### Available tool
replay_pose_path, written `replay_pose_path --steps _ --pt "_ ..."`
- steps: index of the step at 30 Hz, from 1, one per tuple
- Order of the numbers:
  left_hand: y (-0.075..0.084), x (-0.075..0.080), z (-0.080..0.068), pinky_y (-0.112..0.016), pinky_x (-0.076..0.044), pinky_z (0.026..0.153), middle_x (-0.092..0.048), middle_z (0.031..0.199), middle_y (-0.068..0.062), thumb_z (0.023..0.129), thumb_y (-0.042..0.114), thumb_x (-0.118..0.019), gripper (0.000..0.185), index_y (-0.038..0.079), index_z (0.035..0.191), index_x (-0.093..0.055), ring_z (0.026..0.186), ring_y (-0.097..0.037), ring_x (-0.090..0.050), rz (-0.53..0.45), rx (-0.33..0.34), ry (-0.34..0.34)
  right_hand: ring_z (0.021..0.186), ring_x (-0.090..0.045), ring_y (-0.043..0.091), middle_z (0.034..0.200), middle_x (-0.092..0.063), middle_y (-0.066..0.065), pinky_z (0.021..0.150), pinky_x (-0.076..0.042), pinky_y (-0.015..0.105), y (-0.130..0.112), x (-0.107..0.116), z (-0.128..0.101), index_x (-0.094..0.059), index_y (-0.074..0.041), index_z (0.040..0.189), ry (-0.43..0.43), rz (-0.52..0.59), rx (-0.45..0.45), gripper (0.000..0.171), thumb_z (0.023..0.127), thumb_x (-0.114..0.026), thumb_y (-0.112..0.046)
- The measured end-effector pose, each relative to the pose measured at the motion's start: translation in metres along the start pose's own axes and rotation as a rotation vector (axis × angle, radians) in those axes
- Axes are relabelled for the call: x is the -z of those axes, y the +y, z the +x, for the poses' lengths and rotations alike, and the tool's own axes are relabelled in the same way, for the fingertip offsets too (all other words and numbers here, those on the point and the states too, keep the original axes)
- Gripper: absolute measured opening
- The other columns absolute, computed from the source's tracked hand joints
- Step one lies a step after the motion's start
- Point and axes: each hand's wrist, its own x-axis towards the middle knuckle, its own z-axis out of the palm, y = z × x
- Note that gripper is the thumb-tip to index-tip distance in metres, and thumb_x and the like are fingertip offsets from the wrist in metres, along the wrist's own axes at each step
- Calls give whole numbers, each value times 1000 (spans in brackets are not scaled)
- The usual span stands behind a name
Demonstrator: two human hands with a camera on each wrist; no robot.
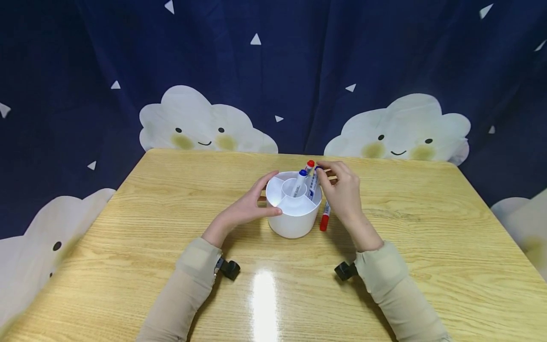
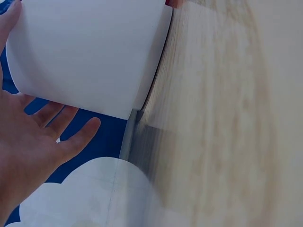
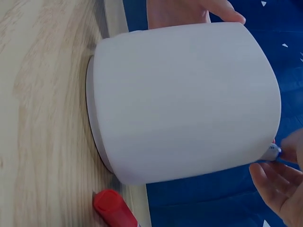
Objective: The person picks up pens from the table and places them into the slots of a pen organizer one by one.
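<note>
A white round holder [image 1: 294, 214] [image 2: 90, 52] [image 3: 184, 99] with divided compartments stands mid-table. My left hand [image 1: 261, 199] [image 2: 42, 137] cups its left side: the thumb touches the wall and the fingers lie straight behind it. My right hand [image 1: 328, 176] [image 3: 279, 184] pinches a blue-capped marker [image 1: 314, 183] [image 3: 271, 151] at the holder's right rim, with its lower end inside. A second blue-capped marker [image 1: 300, 183] stands in the centre well. A red-capped one [image 1: 309, 166] leans at the back. A red marker [image 1: 325, 218] [image 3: 113, 208] lies on the table beside the holder, under my right hand.
The wooden table [image 1: 171, 213] [image 2: 227, 118] [image 3: 42, 94] stretches wide on both sides and in front of the holder. A dark blue curtain with cloud faces [image 1: 205, 123] hangs right behind the table's far edge.
</note>
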Motion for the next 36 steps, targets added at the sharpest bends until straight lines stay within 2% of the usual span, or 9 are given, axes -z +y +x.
replay_pose_path --steps 2,5,9,13,16,19,26,29,36 --pt "-8 0 3 -41 -36 100 -20 147 -1 77 15 -72 91 24 146 -13 123 -22 -36 4 -2 6 76 -65 22 93 -65 11 59 -52 21 2 1 1 -67 -1 100 3 -3 -14 19 88 -58 -14" --pt "-11 0 3 -39 -38 99 -22 146 2 77 20 -73 91 28 146 -14 121 -20 -38 10 -7 13 75 -64 22 92 -65 11 59 -47 14 7 4 2 -66 -2 100 7 -18 -41 19 89 -57 -14" --pt "1 0 -1 -40 -37 100 -22 146 -1 78 18 -72 91 23 146 -13 121 -22 -37 -1 4 5 75 -63 24 91 -63 12 61 -51 25 17 8 4 -65 -2 99 -30 -53 -92 18 89 -56 -13" --pt "3 0 -1 -42 -35 101 -19 148 -4 78 12 -70 90 20 147 -12 124 -25 -34 -4 12 -4 76 -61 27 91 -61 14 66 -51 37 28 9 4 -64 -1 100 -137 -123 -166 19 88 -56 -14" --pt "-9 0 2 -41 -36 100 -19 147 0 78 16 -71 90 27 146 -13 123 -22 -35 5 0 5 77 -59 28 89 -62 15 68 -48 38 37 9 3 -64 0 100 -224 -183 -220 20 86 -57 -13" --pt "-11 0 2 -39 -37 100 -21 146 3 77 20 -72 90 31 145 -14 121 -20 -37 11 -7 11 79 -58 29 88 -62 16 69 -47 39 46 8 2 -63 0 101 -294 -232 -268 21 85 -58 -13" --pt "-9 1 3 -39 -36 100 -23 144 2 77 22 -73 91 28 146 -13 122 -20 -36 12 -2 11 78 -54 29 90 -60 18 67 -45 38 59 5 5 -58 2 109 -456 -331 -368 31 85 -59 -19" --pt "-6 2 2 -41 -36 101 -22 145 0 78 19 -72 91 25 146 -12 123 -21 -35 11 9 6 76 -53 26 89 -60 18 64 -44 35 62 4 8 -54 4 113 -531 -355 -417 39 85 -60 -22" --pt "18 2 -6 -41 -36 101 -20 147 -9 79 12 -69 89 12 146 -11 123 -26 -36 12 21 -13 56 -61 20 83 -62 16 50 -44 23 63 -2 12 -45 7 121 -684 -323 -623 52 84 -61 -25"
